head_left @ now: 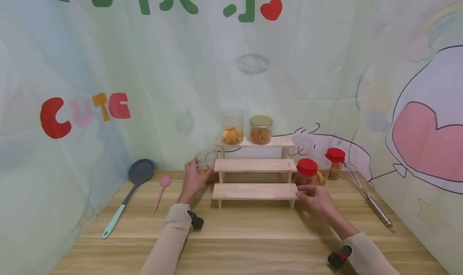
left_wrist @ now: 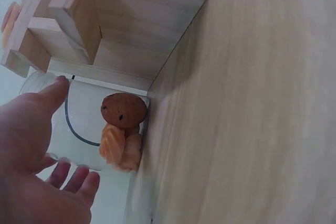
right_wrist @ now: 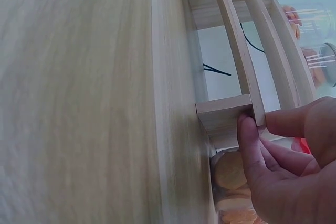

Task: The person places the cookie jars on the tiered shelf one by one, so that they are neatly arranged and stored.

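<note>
Wood-grain table (head_left: 246, 243) under tiered rack (head_left: 255, 191), grey skimmer (head_left: 141, 171), pink spoon (head_left: 165, 181), whisk (head_left: 376, 207), jars (head_left: 306, 168)

On the tiered stand (head_left: 255, 191) sit two jars (head_left: 261, 131), with another jar (head_left: 207, 158), a spoon (head_left: 165, 181) and a skimmer (head_left: 141, 171) left, more jars (head_left: 306, 168) and a whisk (head_left: 376, 208) right.
</note>
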{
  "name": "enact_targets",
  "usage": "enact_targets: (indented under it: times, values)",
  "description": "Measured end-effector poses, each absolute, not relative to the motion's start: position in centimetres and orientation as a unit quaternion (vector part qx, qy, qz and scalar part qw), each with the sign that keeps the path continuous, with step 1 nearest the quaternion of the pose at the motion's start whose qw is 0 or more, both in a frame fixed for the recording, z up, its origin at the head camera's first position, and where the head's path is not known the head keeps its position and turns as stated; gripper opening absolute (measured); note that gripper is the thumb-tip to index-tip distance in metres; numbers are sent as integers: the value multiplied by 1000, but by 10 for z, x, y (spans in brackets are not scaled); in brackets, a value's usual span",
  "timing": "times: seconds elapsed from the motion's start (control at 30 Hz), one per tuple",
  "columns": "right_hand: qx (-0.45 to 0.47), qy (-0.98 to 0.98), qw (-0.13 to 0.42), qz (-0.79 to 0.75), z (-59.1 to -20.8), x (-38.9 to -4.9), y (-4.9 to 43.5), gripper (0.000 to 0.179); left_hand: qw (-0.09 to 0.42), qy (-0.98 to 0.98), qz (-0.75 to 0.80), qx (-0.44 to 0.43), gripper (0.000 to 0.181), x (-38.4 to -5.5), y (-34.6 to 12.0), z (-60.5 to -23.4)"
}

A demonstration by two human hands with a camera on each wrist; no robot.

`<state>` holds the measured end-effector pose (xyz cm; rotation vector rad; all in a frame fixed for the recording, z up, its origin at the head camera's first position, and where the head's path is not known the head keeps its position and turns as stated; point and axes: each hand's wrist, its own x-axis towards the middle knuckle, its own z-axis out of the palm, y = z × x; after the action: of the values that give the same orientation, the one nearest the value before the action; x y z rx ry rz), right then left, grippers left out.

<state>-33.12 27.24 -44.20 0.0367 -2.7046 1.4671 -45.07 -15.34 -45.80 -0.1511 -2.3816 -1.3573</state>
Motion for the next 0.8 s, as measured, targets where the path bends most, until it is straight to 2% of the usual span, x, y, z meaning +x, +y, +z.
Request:
enact_targets:
  times: [0.23, 0.37, 0.6, 0.8]
  values:
    - [12, -878, 34, 478, -442, -330, 272, 36, 161, -838, -520, -43, 80, -451, -155, -463]
    - [16, -876, 32, 481, -442, -330, 272, 37, 158, -831, -533, -37, 80, -452, -156, -466]
    - [24, -870, 35, 490, -445, -331, 272, 37, 184, -801, -569, -17, 85, -448, -163, -461]
    - [31, -860, 32, 509, -444, -329, 276, 41, 239, -764, -599, 4, 86, -446, -162, -446]
